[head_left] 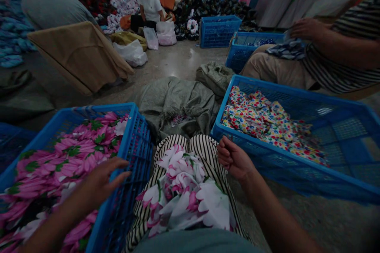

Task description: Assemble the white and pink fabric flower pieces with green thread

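Our left hand (pixel 99 184) lies, fingers slightly apart, against the blue plastic crate (pixel 135 154), with pink floral fabric (pixel 71 158) just beyond them; our right hand (pixel 234 158) curls its fingers together near the lap fabric (pixel 184 193), partly hidden by our shirt (pixel 196 243).

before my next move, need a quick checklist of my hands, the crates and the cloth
1. Left hand on the wall of the left crate: ok
2. Right hand curled, nothing seen in it: ok
3. Pink flower cloth lying inside the left crate: ok
4. Dotted cloth lying inside the right crate: ok
5. White and pink flower cloth on the lap, neatly folded: cannot tell
6. Co-worker's hand apart from both crates: ok
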`<state>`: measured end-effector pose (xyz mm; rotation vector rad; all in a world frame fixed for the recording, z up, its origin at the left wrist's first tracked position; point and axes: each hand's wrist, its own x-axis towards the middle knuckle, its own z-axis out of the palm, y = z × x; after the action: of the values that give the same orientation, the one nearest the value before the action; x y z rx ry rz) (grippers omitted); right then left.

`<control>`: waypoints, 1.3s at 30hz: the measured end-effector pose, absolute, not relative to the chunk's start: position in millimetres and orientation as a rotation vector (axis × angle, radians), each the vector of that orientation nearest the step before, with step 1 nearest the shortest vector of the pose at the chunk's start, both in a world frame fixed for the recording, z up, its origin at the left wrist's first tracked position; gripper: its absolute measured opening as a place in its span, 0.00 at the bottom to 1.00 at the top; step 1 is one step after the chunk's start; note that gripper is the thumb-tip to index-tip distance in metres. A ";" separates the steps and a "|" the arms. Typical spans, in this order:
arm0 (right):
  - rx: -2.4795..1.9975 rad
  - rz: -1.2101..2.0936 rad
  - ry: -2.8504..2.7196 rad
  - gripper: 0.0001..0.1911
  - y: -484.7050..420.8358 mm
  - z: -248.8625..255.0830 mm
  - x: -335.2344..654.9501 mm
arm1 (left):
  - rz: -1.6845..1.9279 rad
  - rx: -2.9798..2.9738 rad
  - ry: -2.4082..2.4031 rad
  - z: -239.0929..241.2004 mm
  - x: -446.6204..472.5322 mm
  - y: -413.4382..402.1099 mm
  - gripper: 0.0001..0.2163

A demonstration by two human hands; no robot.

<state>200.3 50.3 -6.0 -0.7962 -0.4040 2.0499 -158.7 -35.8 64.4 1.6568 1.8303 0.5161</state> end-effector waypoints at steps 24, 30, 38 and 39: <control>-0.992 1.770 -0.973 0.18 20.4 -3.5 174.0 | 0.865 0.656 1.029 41.2 15.0 15.1 0.09; -1.184 1.040 -1.607 0.08 24.2 22.6 173.4 | 0.918 0.716 1.077 42.1 7.6 8.3 0.10; -1.017 0.447 -2.260 0.10 25.5 48.2 178.0 | 0.960 0.859 1.148 48.4 6.3 7.1 0.11; -1.024 0.416 -2.288 0.10 27.1 47.4 177.8 | 0.957 0.858 1.128 48.3 6.1 6.5 0.11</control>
<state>177.8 27.1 47.4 -1.0239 -2.2879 0.4160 6.1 6.5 48.3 0.8582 1.1284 0.9567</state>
